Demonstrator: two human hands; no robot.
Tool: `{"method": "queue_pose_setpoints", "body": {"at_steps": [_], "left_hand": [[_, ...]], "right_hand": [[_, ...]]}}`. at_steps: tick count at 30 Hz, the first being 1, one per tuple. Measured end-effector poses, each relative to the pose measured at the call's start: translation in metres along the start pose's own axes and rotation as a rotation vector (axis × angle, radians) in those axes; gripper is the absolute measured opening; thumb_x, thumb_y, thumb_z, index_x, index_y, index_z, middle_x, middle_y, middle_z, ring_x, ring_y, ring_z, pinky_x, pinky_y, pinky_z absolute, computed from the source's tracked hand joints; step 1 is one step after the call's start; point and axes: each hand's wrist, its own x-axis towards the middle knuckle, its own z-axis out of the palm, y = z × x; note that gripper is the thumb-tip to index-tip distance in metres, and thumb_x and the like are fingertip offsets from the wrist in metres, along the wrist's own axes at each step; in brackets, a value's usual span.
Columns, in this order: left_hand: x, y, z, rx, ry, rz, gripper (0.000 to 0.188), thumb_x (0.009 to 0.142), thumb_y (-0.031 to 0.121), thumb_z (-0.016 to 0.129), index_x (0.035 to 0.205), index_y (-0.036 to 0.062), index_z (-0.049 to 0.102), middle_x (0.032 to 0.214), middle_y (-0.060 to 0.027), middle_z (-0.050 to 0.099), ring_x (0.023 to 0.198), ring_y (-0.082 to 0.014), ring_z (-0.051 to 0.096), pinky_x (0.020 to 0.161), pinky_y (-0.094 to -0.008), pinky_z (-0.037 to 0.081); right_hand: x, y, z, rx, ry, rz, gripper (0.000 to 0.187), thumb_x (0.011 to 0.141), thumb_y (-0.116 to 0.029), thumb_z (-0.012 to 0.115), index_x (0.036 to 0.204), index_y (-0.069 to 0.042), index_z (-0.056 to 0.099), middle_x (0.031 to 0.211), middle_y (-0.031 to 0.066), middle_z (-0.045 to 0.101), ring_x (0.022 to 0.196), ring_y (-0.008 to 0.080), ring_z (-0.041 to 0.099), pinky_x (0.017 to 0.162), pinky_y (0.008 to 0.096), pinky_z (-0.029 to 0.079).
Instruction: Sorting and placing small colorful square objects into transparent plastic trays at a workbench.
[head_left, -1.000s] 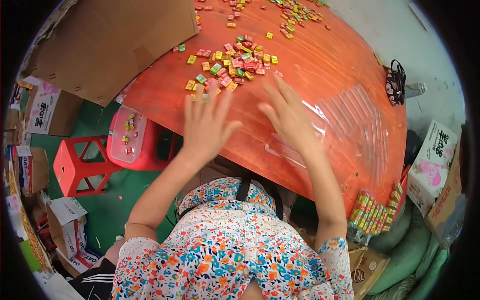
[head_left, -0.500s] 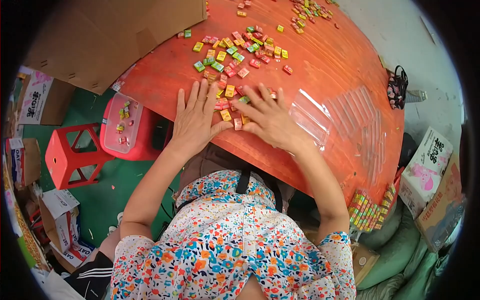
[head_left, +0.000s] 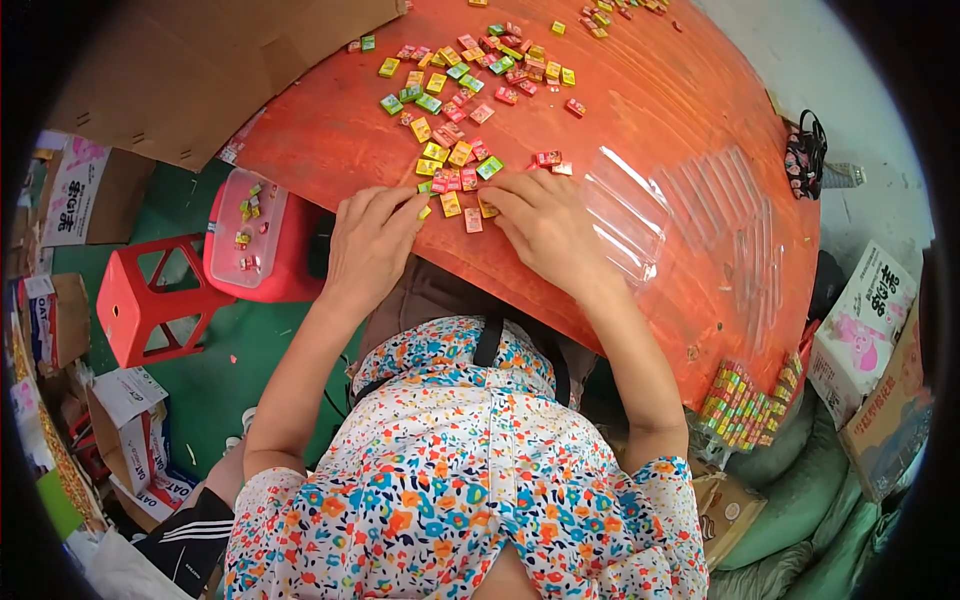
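Note:
Small candy-sized boxes in red, pink, yellow and green lie in a loose cluster (head_left: 455,180) at the near edge of the red table. At its left side my left hand (head_left: 372,245) is curled, thumb and fingertips closed on a small yellow box (head_left: 425,212), mostly hidden. My right hand (head_left: 548,228) bends in from the other side, a yellow box (head_left: 488,209) between its thumb and forefinger. Between the hands lie another yellow box (head_left: 450,204) and a pale pink box (head_left: 473,220), both untouched.
More small boxes (head_left: 460,75) spread farther back on the table (head_left: 660,110). Clear plastic trays (head_left: 625,215) lie to the right. Packed rows of boxes (head_left: 745,405) sit at the right edge. A large carton (head_left: 220,70) stands far left, above a red stool (head_left: 150,300) and a plastic tub (head_left: 245,235).
Both hands were spread flat around the cluster; now their fingers have curled and drawn back toward me onto boxes at its sides. More of the cluster shows between them.

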Motion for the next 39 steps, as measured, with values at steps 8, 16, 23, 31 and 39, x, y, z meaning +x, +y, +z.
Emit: {"method": "queue_pose_setpoints", "body": {"at_steps": [8,16,23,31,39], "left_hand": [[0.004,0.012,0.003,-0.110,0.034,-0.068,0.028,0.079,0.004,0.066,0.107,0.0019,0.066,0.104,-0.0096,0.062,0.091,-0.0284,0.059,0.080,-0.0395,0.050],[0.018,0.015,0.004,-0.203,-0.050,-0.075,0.030,0.079,0.010,0.072,0.107,0.0042,0.064,0.101,-0.0106,0.059,0.094,-0.0308,0.060,0.081,-0.0410,0.051],[0.020,0.017,0.010,-0.218,-0.053,-0.072,0.023,0.080,0.012,0.071,0.100,0.0052,0.062,0.095,-0.0104,0.055,0.094,-0.0318,0.060,0.078,-0.0429,0.052],[0.009,0.016,-0.003,-0.293,-0.074,-0.193,0.017,0.080,0.008,0.068,0.093,0.0030,0.059,0.092,-0.0125,0.056,0.089,-0.0339,0.061,0.076,-0.0431,0.052],[0.004,0.011,-0.008,-0.253,-0.098,-0.167,0.020,0.080,0.009,0.069,0.096,0.0032,0.059,0.093,-0.0127,0.057,0.089,-0.0346,0.061,0.076,-0.0439,0.051]], "right_hand": [[-0.006,-0.003,0.004,-0.056,0.011,-0.012,0.025,0.080,-0.006,0.064,0.105,-0.008,0.067,0.112,0.0052,0.064,0.101,0.0250,0.058,0.086,0.0388,0.044],[0.004,-0.011,-0.003,0.101,0.049,0.116,0.023,0.081,-0.009,0.068,0.104,-0.005,0.067,0.106,0.0076,0.064,0.095,0.0300,0.060,0.081,0.0437,0.047],[0.032,0.002,0.008,0.010,0.047,0.107,0.026,0.079,-0.010,0.070,0.105,-0.006,0.067,0.104,0.0080,0.063,0.095,0.0299,0.060,0.082,0.0418,0.048],[0.051,-0.001,0.020,0.006,-0.042,-0.009,0.025,0.080,-0.017,0.070,0.103,-0.008,0.067,0.109,0.0070,0.062,0.102,0.0284,0.059,0.084,0.0405,0.047],[0.024,-0.021,0.008,0.124,-0.120,-0.109,0.031,0.079,-0.020,0.073,0.106,-0.009,0.066,0.109,0.0077,0.062,0.103,0.0283,0.058,0.086,0.0422,0.045]]}}
